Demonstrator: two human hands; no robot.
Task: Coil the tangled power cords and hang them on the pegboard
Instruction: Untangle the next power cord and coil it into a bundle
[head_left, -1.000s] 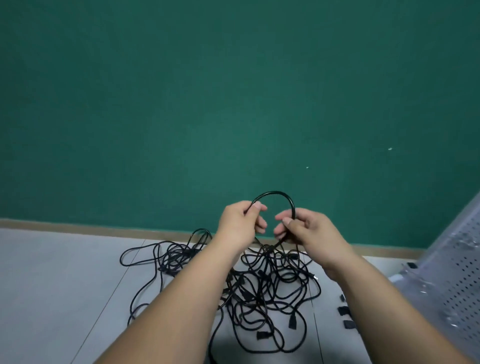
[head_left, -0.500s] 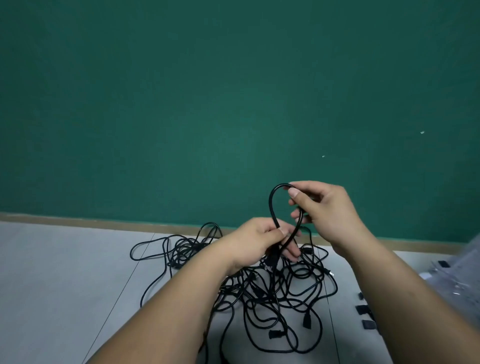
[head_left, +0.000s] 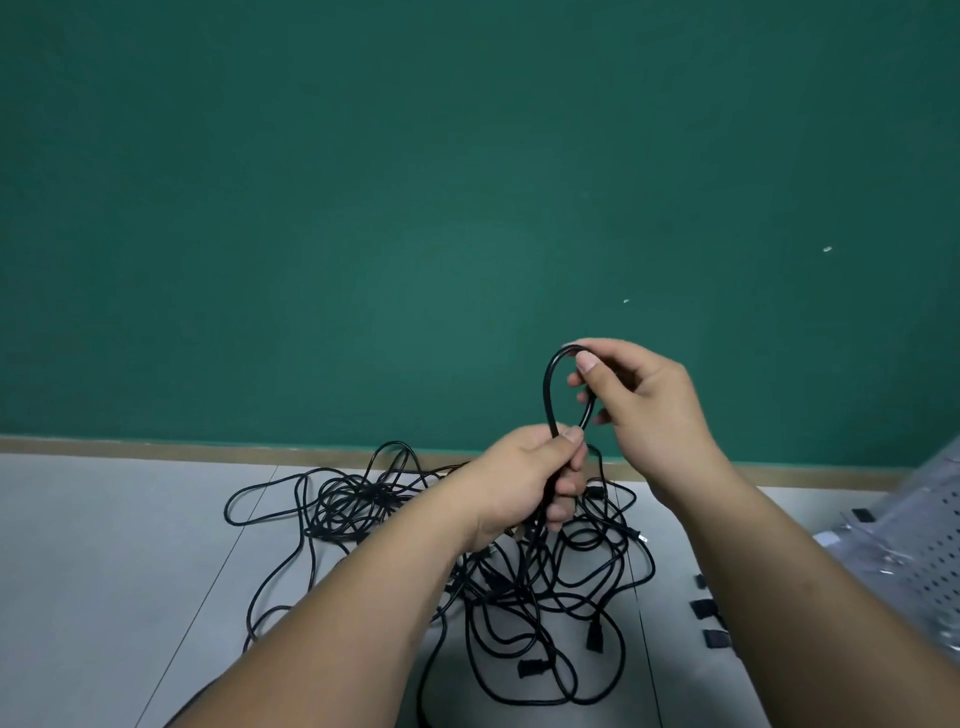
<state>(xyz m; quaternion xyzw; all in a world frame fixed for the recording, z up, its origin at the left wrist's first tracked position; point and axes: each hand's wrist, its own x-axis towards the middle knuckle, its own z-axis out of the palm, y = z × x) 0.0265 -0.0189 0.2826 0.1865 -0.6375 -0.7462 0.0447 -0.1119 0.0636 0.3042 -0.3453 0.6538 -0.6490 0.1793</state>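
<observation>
First loop of the coil, with the left hand (head_left: 524, 480) and the right hand (head_left: 647, 400) on one power cord (head_left: 545, 387). A second ago the cord arched wide between hands held side by side; it now stands as a narrow upright loop. The left grip closes round both strands at the loop's base. The right grip, now higher, pinches the top between thumb and forefinger. Below, the tangle of cords (head_left: 519, 582) lies unchanged on the grey surface (head_left: 104, 571), with the pegboard (head_left: 930, 551) at far right.
</observation>
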